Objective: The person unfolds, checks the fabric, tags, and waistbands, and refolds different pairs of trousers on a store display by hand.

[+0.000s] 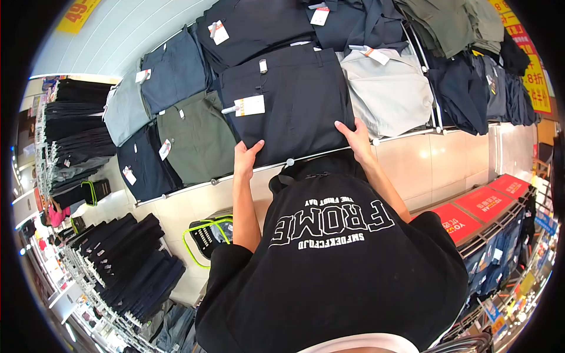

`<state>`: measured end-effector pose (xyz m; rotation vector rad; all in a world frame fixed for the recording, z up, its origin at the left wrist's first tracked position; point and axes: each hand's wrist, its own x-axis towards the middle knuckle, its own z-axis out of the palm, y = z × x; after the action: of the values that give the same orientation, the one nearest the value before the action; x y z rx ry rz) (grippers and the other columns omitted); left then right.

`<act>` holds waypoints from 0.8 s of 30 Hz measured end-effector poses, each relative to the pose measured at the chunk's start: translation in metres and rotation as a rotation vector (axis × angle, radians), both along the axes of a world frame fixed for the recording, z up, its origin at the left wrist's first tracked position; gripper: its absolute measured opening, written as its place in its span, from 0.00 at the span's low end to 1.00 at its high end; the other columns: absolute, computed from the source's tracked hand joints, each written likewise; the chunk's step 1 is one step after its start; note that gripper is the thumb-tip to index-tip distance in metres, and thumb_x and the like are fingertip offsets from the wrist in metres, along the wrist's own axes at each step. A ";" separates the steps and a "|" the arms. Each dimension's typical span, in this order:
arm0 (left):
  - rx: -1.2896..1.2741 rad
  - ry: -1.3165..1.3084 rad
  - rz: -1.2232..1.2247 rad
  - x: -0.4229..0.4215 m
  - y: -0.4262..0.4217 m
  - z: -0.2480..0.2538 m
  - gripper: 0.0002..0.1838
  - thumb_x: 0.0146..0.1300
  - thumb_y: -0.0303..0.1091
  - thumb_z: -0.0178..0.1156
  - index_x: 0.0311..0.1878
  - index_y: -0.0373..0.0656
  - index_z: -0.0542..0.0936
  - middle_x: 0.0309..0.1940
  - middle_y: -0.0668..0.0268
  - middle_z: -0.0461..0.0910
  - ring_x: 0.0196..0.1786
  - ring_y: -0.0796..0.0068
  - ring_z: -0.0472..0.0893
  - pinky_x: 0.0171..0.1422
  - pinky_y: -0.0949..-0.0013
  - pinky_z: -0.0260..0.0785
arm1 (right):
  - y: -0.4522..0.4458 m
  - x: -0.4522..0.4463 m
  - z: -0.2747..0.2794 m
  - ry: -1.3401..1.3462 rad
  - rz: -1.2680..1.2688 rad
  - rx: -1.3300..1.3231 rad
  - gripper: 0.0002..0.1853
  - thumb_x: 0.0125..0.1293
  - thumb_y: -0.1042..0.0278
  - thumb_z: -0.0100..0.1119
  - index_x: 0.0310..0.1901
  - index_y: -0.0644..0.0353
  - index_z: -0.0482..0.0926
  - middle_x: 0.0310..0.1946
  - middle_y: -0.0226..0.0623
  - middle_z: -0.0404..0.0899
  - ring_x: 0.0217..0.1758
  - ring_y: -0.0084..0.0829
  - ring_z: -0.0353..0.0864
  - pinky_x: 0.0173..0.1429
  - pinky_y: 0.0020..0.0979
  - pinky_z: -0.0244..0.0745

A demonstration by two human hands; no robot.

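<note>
Trousers [300, 109], dark and folded, lie on the rack [289, 162] between the two hands. The left hand [247, 156] has the near left corner, thumb on top, other fingers partly out of sight at the edge. The right hand [358, 140] has the near right corner likewise; both seem closed lightly on the cloth, though how firmly I cannot tell. A price tag [253, 105] lies just beyond the left hand. Green trousers [200, 138] lie left of the grip, pale grey trousers [385, 91] right of it. The step in hand looks like straightening the folded pair. The next move seems to call for even handling at both corners, keeping the fold flat.
</note>
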<state>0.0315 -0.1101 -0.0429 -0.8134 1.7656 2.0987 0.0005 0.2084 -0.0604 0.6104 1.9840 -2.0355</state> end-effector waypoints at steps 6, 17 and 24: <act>0.059 -0.021 -0.022 -0.006 0.003 0.014 0.22 0.55 0.23 0.70 0.54 0.30 0.77 0.46 0.60 0.83 0.46 0.69 0.83 0.56 0.67 0.74 | -0.002 -0.004 0.001 -0.025 -0.086 0.230 0.35 0.49 0.55 0.78 0.51 0.72 0.73 0.44 0.47 0.81 0.46 0.35 0.82 0.54 0.33 0.76; -0.501 0.309 0.233 0.040 0.013 -0.023 0.13 0.58 0.21 0.67 0.44 0.37 0.75 0.32 0.71 0.75 0.35 0.84 0.73 0.42 0.77 0.69 | 0.003 0.010 -0.015 0.112 0.053 0.521 0.35 0.48 0.55 0.78 0.51 0.71 0.74 0.46 0.49 0.81 0.49 0.39 0.82 0.55 0.35 0.75; 0.125 0.014 0.246 0.044 0.012 -0.008 0.10 0.63 0.33 0.67 0.45 0.47 0.77 0.39 0.73 0.79 0.38 0.79 0.77 0.45 0.72 0.71 | 0.005 0.014 0.022 -0.042 -0.029 0.011 0.16 0.57 0.66 0.72 0.40 0.68 0.80 0.36 0.36 0.84 0.37 0.22 0.80 0.43 0.26 0.75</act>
<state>0.0759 -0.0984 -0.0510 -1.0272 1.5915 2.3468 0.0145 0.2130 -0.0386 0.6824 1.9745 -2.0124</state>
